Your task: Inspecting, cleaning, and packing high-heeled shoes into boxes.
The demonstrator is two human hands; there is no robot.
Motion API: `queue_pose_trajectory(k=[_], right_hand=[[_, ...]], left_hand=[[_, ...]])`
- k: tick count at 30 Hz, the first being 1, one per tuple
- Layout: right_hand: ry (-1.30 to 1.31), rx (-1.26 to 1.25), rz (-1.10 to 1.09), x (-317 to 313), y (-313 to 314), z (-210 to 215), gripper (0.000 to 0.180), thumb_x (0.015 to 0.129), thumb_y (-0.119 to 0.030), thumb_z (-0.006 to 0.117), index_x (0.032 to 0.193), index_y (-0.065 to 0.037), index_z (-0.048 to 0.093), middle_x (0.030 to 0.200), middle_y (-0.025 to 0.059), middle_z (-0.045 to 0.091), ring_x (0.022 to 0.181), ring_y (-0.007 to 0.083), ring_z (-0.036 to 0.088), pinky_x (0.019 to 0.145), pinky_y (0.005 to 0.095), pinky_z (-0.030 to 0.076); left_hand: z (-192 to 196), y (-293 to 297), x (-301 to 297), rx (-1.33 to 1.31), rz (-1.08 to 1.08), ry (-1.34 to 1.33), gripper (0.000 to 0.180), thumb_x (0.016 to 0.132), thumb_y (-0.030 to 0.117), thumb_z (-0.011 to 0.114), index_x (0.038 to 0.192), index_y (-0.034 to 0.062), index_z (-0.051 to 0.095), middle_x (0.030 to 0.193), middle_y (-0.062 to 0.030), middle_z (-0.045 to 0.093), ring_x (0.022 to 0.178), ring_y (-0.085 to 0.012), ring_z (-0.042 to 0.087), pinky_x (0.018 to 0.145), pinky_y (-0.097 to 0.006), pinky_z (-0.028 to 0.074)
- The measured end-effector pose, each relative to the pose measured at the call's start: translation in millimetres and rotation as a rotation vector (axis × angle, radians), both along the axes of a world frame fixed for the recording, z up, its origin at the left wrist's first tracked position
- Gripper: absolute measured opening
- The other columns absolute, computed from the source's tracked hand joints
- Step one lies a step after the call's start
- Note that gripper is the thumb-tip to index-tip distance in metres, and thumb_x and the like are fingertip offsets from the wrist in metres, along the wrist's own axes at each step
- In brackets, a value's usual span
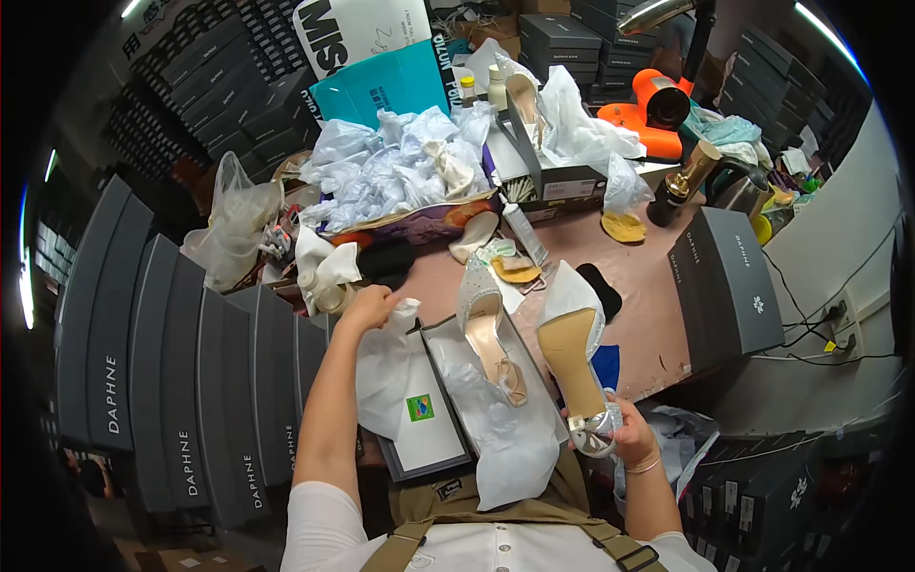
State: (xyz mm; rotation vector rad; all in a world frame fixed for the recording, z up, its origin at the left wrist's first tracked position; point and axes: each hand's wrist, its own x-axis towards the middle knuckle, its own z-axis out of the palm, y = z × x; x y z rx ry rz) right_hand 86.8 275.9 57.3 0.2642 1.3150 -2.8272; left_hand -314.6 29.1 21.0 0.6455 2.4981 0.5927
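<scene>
My right hand (629, 434) grips a silver sandal (562, 348) by its strapped toe end, the tan sole turned up and the heel end pointing away from me. Its mate, another silver glittery sandal (488, 329), lies on white tissue paper (510, 429) over an open grey shoebox (457, 448). At the box's far left corner, my left hand (372, 307) has its fingers curled in beside more white tissue paper (381, 367) and a white cloth (329, 267). What those fingers hold, if anything, is hidden. A small green label (420, 408) shows on the box's white inside.
Grey shoeboxes (172, 372) stand in a row at left; another shoebox (726, 286) sits at right. Behind are a carton of crumpled tissue (400, 162), an open shoebox holding a shoe (572, 181), an orange heat gun (658, 110) and a gold-topped bottle (686, 181). Cables (829, 329) hang at right.
</scene>
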Motion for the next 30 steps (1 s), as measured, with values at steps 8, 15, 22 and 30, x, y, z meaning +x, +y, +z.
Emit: queue_pose_trajectory(k=[8, 15, 22, 30], right_hand=[[0.205, 0.027, 0.557, 0, -28, -32, 0.075, 0.073, -0.033, 0.074, 0.127, 0.012, 0.048, 0.115, 0.0205, 0.061, 0.104, 0.0245, 0.06, 0.092, 0.0317, 0.044], [0.104, 0.546, 0.671, -35, -85, 22, 0.054, 0.086, -0.028, 0.063, 0.126, 0.006, 0.051, 0.101, 0.0045, 0.061, 0.095, 0.0107, 0.051, 0.086, 0.024, 0.041], [-0.034, 0.339, 0.738, -14, -108, -3, 0.052, 0.08, -0.024, 0.064, 0.121, 0.006, 0.055, 0.105, 0.0049, 0.06, 0.096, 0.0113, 0.052, 0.088, 0.0257, 0.042], [-0.004, 0.411, 0.594, -39, -123, 5, 0.076, 0.073, -0.035, 0.07, 0.129, 0.01, 0.047, 0.108, 0.0095, 0.062, 0.098, 0.0134, 0.056, 0.089, 0.0274, 0.043]], left_hand=[[70, -58, 184, 0.544, 0.279, 0.23, 0.013, 0.081, 0.007, 0.065, 0.082, -0.0001, 0.054, 0.069, -0.0039, 0.056, 0.061, -0.0093, 0.05, 0.056, -0.025, 0.041], [27, -129, 278, 0.744, 0.478, 0.38, 0.045, 0.089, -0.001, 0.051, 0.133, 0.0024, 0.041, 0.076, -0.0043, 0.055, 0.068, -0.009, 0.05, 0.063, -0.023, 0.042], [16, -144, 276, 0.443, 0.217, 0.664, 0.055, 0.081, -0.005, 0.055, 0.134, 0.0051, 0.045, 0.106, -0.0215, 0.055, 0.093, -0.0398, 0.055, 0.083, -0.041, 0.046], [69, -123, 265, 0.733, 0.288, 0.639, 0.022, 0.081, 0.001, 0.06, 0.102, 0.0022, 0.064, 0.087, -0.0142, 0.06, 0.078, -0.0305, 0.062, 0.068, -0.037, 0.049]])
